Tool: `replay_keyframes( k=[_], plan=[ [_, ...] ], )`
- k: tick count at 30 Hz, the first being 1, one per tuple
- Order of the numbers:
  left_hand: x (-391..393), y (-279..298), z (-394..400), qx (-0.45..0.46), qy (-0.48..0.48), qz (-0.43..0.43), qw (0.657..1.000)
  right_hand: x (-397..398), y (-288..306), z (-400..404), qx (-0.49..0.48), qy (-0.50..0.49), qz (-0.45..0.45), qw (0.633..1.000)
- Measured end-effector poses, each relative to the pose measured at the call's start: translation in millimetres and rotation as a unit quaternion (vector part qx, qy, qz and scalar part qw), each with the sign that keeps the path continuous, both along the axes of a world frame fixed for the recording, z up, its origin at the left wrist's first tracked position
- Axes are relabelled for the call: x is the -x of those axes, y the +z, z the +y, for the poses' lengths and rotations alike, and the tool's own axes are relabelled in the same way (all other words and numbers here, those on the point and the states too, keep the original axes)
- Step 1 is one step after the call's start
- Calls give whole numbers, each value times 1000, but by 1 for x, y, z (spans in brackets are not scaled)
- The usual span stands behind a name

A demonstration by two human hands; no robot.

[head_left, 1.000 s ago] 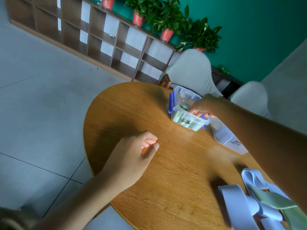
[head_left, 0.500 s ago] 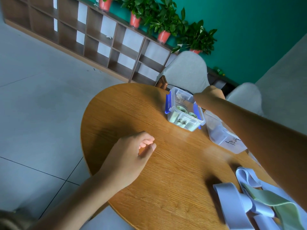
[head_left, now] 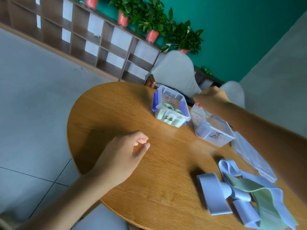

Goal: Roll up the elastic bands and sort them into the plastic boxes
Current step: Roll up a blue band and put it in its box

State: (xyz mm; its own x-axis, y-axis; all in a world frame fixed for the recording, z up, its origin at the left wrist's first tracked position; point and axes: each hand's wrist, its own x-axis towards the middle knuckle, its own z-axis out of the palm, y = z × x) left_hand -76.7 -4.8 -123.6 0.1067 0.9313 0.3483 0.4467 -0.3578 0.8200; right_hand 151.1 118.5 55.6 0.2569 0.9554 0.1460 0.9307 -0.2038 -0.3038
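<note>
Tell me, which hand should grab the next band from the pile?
Probably the left. The left hand rests loosely curled on the table, holding nothing. The right hand is far off at the plastic box, its arm crossing above the loose bands.

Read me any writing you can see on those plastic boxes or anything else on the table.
Blue-clipped box: dark handwritten characters on its front wall and its floor, too blurred to read.
Second clear box: dark handwritten characters on its front, also unreadable.
Nothing else carries writing.
</note>
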Motion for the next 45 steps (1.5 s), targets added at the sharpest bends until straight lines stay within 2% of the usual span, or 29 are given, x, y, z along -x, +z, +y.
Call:
replay_keyframes(
  k=[9, 14, 21, 26, 28, 38, 41, 45],
  plan=[
    [-11, -1, -6, -12, -11, 23, 1000, -35, -17, -50, 65, 13, -34, 997],
    [-17, -2, -11, -21, -13, 46, 999, -71, -57, -83, 149, 17, -152, 977],
    [-17, -3, -14, -35, -13, 61, 997, -90, -81, -128, 205, -3, -127, 970],
    [-15, -4, -14, -35, -19, 64, 997, -92, -87, -139, 205, -13, -22, 978],
    [-14, -4, -14, -34, -23, 64, 997, -87, -89, -143, 198, 4, -11, 980],
    [-13, 0, -17, -24, -17, 48, 998, -54, -83, -154, 36, 56, 97, 993],
    [-12, 2, -18, -5, -19, 36, 999, -38, -73, -157, -26, 107, 156, 982],
    [-15, 5, -23, 41, -36, -21, 998, -13, -66, -156, -100, 170, 288, 937]
  ],
)
